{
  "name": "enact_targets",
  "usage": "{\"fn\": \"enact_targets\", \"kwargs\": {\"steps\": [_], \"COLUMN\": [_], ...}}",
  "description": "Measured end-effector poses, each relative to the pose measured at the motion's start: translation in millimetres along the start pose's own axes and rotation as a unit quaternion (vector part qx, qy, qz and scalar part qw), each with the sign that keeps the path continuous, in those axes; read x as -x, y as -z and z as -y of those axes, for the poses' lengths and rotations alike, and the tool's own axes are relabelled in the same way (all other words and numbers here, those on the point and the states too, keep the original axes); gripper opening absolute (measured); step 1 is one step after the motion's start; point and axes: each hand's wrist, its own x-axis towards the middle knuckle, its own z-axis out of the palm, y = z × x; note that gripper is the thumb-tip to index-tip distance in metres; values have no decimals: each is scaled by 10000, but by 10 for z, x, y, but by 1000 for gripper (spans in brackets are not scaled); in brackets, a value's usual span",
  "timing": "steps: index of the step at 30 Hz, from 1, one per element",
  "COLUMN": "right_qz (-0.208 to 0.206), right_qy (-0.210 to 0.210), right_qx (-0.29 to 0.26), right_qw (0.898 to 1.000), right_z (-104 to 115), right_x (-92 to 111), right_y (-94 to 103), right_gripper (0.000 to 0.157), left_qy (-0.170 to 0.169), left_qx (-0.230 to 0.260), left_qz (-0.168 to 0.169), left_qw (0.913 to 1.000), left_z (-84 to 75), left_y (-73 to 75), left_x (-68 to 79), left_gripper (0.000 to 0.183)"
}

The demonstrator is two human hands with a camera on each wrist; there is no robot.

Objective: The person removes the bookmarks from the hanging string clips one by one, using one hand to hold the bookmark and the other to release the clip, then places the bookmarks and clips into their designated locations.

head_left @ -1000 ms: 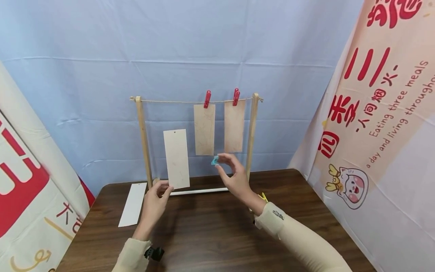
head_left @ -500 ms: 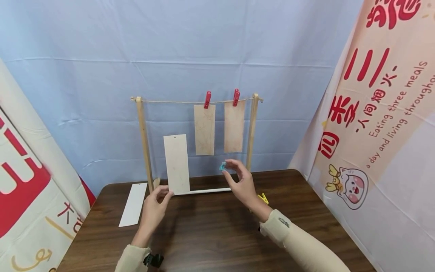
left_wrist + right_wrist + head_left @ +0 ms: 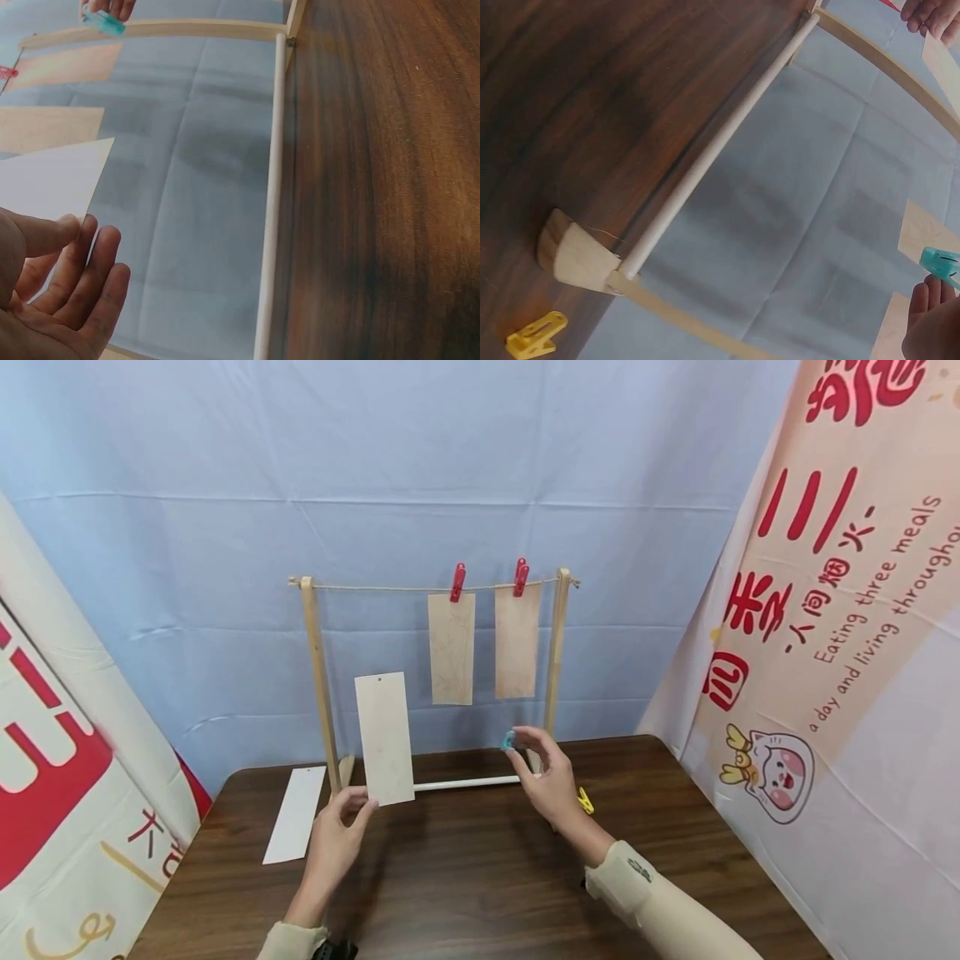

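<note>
My left hand (image 3: 335,835) pinches the lower left corner of a cream paper card (image 3: 384,739) with a small hole near its top edge. The card stands nearly upright in front of the wooden rack, clear of its string. Between the thumb and fingers of my right hand (image 3: 551,781) is a teal clothespin (image 3: 508,740), also seen in the right wrist view as a teal clothespin (image 3: 939,262). Two tan cards, a left one (image 3: 452,647) and a right one (image 3: 517,642), hang from the string by red clothespins, the left red clothespin (image 3: 458,583) and the right red clothespin (image 3: 521,577).
A rack with wooden posts (image 3: 318,681), a string (image 3: 375,587) and a white bottom bar (image 3: 465,782) stands at the back of the dark table (image 3: 465,877). A white card (image 3: 296,814) lies at the left; a yellow clothespin (image 3: 585,801) lies right of the rack.
My left hand has lowered the cream card and drawn it slightly left. My right hand, still pinching the teal clothespin, has moved down and to the right, away from the card.
</note>
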Motion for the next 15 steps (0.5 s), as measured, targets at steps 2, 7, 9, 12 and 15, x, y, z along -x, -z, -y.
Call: {"fn": "enact_targets", "kwargs": {"steps": [2, 7, 9, 12, 15], "right_qz": [20, -56, -110, -173, -211], "right_qy": [-90, -123, -87, -55, -44], "right_qx": [35, 60, 36, 42, 131], "right_qw": [10000, 9999, 9999, 9998, 9997], "right_z": [-19, -48, -47, -48, -64], "right_x": [41, 126, 147, 172, 203], "right_y": [30, 94, 117, 158, 202], "right_gripper": [44, 42, 43, 44, 46], "left_qy": [34, 86, 82, 114, 146], "left_qx": [18, 103, 108, 60, 33], "left_qz": [26, 33, -19, -78, -95], "left_qw": [10000, 9999, 9999, 9999, 9998], "left_z": [9, 58, 79, 93, 105], "left_y": [9, 23, 29, 48, 77], "left_x": [23, 69, 80, 86, 92], "left_gripper": [19, 18, 17, 15, 15]}}
